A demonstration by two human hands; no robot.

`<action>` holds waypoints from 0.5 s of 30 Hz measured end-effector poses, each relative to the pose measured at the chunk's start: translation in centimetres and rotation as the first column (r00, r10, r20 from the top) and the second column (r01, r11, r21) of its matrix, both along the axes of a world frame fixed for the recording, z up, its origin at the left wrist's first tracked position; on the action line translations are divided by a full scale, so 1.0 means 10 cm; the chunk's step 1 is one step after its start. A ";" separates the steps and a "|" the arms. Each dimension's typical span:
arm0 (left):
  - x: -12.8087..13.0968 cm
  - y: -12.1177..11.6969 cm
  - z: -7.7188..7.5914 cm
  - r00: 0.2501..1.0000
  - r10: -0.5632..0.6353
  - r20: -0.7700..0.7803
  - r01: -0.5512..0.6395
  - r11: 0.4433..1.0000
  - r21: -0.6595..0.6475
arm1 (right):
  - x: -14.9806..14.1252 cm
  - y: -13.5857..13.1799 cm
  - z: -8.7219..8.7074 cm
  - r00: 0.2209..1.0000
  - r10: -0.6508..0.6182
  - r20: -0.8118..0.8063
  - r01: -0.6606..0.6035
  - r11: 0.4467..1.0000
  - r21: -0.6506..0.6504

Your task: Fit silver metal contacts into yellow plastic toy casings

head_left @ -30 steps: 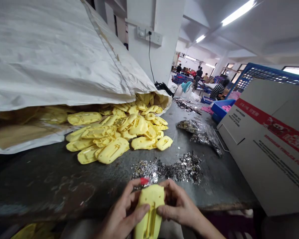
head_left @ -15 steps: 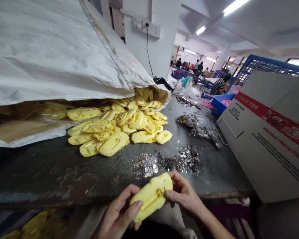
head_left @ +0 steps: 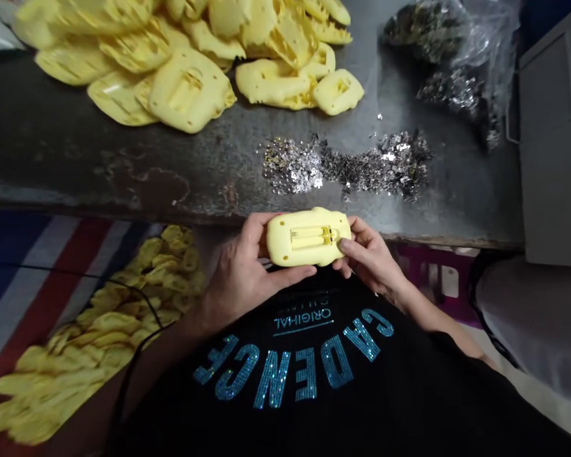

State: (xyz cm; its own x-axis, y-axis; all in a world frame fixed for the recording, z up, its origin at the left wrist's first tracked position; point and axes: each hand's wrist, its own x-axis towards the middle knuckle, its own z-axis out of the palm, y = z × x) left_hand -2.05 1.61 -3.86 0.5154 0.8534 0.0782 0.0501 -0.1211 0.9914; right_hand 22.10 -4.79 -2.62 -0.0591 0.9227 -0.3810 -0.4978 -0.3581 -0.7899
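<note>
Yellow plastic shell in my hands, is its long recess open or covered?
Open: no cover lies over the long recess in the yellow plastic shell, and its inside shows.

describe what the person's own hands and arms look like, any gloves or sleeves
The left hand and right hand are ungloved, with no ring or watch visible. A bit of red shows by the left fingers, perhaps nail polish. The right forearm is bare below the black top, which carries glittery blue lettering.
</note>
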 end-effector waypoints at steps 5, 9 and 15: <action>0.08 0.04 0.13 0.991 -0.110 0.079 0.106 0.993 0.055 | 0.09 -0.03 0.01 0.991 0.124 0.043 -0.126 0.990 0.059; 0.14 0.09 0.17 0.957 -0.092 0.276 0.094 0.996 0.006 | 0.43 0.05 0.10 0.820 0.066 0.568 -0.242 0.940 0.241; 0.19 0.16 0.19 0.955 0.035 0.296 -0.002 0.994 -0.110 | 0.71 0.40 0.03 -0.114 -0.329 0.938 -0.373 0.889 0.266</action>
State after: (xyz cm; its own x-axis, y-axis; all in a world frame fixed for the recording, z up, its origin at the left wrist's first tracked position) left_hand -0.19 3.23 -1.98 0.4669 0.8743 0.1329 -0.2471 -0.0153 0.9689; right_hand 29.16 -0.77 -2.34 0.0134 0.9612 0.2756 0.9175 0.0977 -0.3856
